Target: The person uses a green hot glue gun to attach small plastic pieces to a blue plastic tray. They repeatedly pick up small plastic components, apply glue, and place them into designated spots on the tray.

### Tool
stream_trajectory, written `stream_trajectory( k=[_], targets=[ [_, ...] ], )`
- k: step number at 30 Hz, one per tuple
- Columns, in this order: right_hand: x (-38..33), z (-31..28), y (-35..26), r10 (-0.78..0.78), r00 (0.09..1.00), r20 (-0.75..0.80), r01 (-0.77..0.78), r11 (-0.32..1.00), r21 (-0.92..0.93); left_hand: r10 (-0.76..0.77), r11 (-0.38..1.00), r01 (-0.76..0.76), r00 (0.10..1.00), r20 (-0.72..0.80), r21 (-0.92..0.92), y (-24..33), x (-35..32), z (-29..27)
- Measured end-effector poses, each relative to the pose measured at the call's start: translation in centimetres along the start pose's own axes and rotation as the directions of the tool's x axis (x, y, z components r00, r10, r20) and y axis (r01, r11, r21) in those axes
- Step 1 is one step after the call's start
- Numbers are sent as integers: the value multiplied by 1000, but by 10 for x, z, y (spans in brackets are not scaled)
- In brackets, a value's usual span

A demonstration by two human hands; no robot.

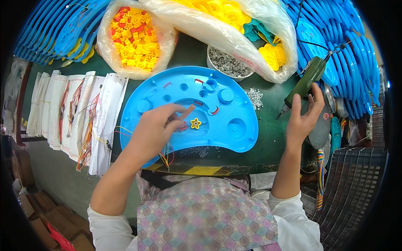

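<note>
Roughly mid-assembly, by the look of it. Far left, white wiring sheets lie stacked on the green desk, untouched. Left hand rests on the blue curved panel, fingers curled over a small red piece — grip half closed, pinching it beside a yellow star gear already seated. Other sockets on the panel look unfilled. Right hand is open, fingers spread, just short of the green electric screwdriver — holding nothing. Screwing seems not yet done.
</note>
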State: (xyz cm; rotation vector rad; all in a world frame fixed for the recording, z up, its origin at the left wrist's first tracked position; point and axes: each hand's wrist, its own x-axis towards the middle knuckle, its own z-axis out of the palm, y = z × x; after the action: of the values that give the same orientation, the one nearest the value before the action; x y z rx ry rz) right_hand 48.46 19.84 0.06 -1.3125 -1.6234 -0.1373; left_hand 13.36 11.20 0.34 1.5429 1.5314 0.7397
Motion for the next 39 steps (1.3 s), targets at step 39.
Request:
stream_trajectory(
  k=[39],
  targets=[
    [-51,2,-87,-264,701,663,-690,-13,724,372,797,-323,928,6,511,-16,2,28]
  ],
)
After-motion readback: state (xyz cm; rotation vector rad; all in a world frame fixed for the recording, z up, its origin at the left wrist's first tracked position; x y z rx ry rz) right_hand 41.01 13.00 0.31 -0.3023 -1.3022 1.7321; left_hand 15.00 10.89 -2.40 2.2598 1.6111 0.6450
